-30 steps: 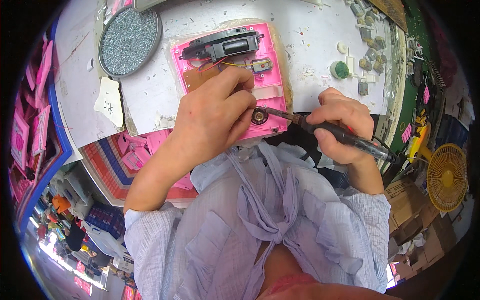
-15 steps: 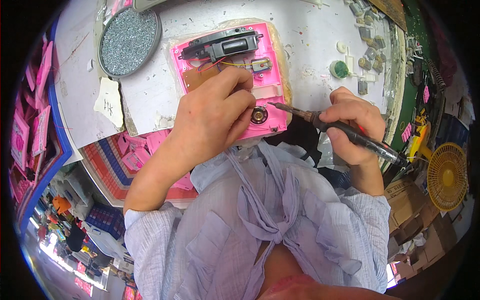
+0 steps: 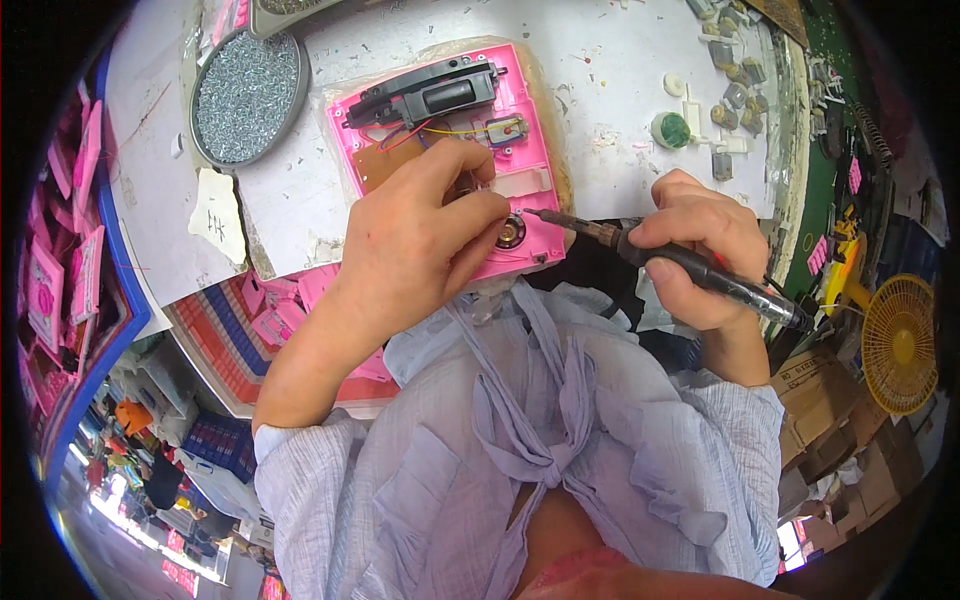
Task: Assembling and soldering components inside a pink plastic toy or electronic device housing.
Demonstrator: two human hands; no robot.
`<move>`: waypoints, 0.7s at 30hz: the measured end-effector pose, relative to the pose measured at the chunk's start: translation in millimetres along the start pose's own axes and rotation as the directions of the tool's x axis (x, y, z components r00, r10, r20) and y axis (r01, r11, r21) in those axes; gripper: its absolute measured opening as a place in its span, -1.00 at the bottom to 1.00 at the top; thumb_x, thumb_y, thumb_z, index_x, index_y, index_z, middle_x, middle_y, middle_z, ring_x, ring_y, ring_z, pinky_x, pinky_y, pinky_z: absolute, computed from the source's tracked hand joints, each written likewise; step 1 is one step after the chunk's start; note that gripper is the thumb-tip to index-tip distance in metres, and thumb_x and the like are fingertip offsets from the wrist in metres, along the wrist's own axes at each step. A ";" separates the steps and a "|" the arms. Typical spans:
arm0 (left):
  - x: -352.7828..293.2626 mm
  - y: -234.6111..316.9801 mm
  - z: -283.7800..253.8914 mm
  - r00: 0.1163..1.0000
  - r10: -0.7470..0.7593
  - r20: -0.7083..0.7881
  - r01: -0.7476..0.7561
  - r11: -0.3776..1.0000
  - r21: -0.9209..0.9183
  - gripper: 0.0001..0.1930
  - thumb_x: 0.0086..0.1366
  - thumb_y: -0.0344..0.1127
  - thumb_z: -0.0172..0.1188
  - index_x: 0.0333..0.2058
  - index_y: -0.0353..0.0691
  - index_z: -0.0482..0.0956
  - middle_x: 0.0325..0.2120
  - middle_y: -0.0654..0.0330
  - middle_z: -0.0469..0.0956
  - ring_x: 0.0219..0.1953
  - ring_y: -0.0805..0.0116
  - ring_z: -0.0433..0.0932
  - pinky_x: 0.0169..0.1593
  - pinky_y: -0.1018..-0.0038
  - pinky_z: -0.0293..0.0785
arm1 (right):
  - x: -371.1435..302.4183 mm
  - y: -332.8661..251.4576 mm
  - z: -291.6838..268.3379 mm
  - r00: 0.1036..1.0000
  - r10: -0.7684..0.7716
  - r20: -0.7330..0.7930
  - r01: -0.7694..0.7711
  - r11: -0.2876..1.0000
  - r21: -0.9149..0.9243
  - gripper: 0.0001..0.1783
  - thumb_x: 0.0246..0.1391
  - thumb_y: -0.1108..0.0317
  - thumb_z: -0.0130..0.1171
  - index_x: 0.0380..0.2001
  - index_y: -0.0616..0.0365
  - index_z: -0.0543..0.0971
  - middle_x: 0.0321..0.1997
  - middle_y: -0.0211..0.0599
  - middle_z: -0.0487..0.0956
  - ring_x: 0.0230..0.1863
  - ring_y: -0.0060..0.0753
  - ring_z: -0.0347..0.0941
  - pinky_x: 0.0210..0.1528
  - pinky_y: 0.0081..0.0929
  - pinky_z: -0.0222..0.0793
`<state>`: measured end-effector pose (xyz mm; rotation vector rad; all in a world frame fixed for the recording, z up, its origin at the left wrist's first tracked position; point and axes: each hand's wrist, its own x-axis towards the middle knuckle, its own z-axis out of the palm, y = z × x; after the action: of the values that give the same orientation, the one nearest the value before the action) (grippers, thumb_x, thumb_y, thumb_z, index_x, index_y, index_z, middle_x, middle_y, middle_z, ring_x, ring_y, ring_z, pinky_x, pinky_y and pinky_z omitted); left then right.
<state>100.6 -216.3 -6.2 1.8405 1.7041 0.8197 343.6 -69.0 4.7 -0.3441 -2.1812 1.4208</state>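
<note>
A pink plastic casing lies open on the table in front of me. Inside it sit a black plastic mechanism, a small motor with coloured wires, a brown circuit board and a round speaker. My left hand rests over the casing, thumb and fingers bent together beside the speaker; whatever they pinch is hidden. A soldering iron is gripped in my right hand, its tip pointing left, close to the speaker's upper right edge. Contact between tip and speaker cannot be made out.
A round dish of small screws stands at the far left, near a torn piece of paper. Right of the casing are a small green-topped pot and several small motors. A yellow fan is at the far right.
The view has shifted slightly, so the casing and dish appear farther left. The iron's tip is a little closer to the speaker. My left fingers have shifted slightly; both hands keep their grips.
</note>
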 end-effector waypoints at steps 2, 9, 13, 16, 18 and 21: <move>0.1 0.5 -0.1 1.000 0.018 0.002 -0.018 1.000 0.017 -0.76 0.02 -0.54 0.41 -0.29 -0.23 0.67 -0.19 0.13 0.53 -0.29 0.26 0.65 -0.24 0.40 0.59 | -0.7 0.1 0.5 1.000 0.002 -0.005 -0.002 1.000 -0.001 -0.72 -0.19 0.44 0.35 -0.31 0.23 0.67 -0.56 -0.34 0.57 -0.58 -0.38 0.33 -0.52 -0.45 0.21; 2.4 -1.3 -1.3 0.992 0.126 0.022 -0.128 0.981 0.143 -0.72 -0.04 -0.50 0.42 -0.28 -0.19 0.69 -0.24 0.17 0.56 -0.30 0.25 0.64 -0.30 0.40 0.59 | -0.1 -2.9 -1.3 0.999 0.025 0.028 -0.025 0.999 -0.026 -0.71 -0.23 0.48 0.34 -0.31 0.18 0.67 -0.51 -0.33 0.61 -0.55 -0.34 0.39 -0.50 -0.43 0.27; 4.0 -0.5 -4.3 0.984 0.165 0.063 -0.175 0.963 0.205 -0.73 -0.03 -0.47 0.39 -0.27 -0.17 0.69 -0.26 0.20 0.57 -0.32 0.26 0.63 -0.36 0.39 0.58 | 1.2 -4.4 -1.9 0.997 0.047 0.057 -0.045 0.998 -0.045 -0.70 -0.26 0.50 0.34 -0.31 0.18 0.68 -0.50 -0.32 0.62 -0.53 -0.31 0.42 -0.48 -0.42 0.30; 4.7 0.2 -5.2 0.979 0.182 0.087 -0.197 0.955 0.220 -0.74 -0.01 -0.47 0.38 -0.26 -0.17 0.69 -0.27 0.20 0.57 -0.32 0.27 0.63 -0.37 0.39 0.57 | -0.2 -3.9 2.5 0.998 0.043 0.048 -0.041 0.998 -0.046 -0.75 -0.18 0.42 0.30 -0.34 0.24 0.64 -0.59 -0.32 0.46 -0.56 -0.29 0.28 -0.47 -0.36 0.18; 5.5 -0.5 -5.3 0.977 0.196 0.088 -0.212 0.951 0.224 -0.74 0.00 -0.47 0.37 -0.26 -0.17 0.69 -0.27 0.20 0.57 -0.32 0.27 0.63 -0.38 0.39 0.57 | 0.1 -4.1 3.9 0.998 0.037 0.046 -0.034 0.998 -0.051 -0.76 -0.15 0.38 0.29 -0.36 0.27 0.62 -0.64 -0.33 0.38 -0.58 -0.28 0.21 -0.46 -0.33 0.11; 6.0 -1.4 -6.7 0.974 0.206 0.100 -0.223 0.948 0.225 -0.73 0.00 -0.46 0.37 -0.25 -0.16 0.69 -0.27 0.21 0.57 -0.32 0.27 0.63 -0.38 0.38 0.57 | 1.7 -4.8 3.0 0.998 0.032 0.057 -0.028 0.998 -0.059 -0.76 -0.16 0.38 0.29 -0.36 0.27 0.62 -0.64 -0.32 0.38 -0.58 -0.28 0.21 -0.47 -0.33 0.10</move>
<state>95.1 -210.5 -2.0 2.2188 1.6309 0.6431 340.8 -72.5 8.5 -0.3621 -2.2769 1.4014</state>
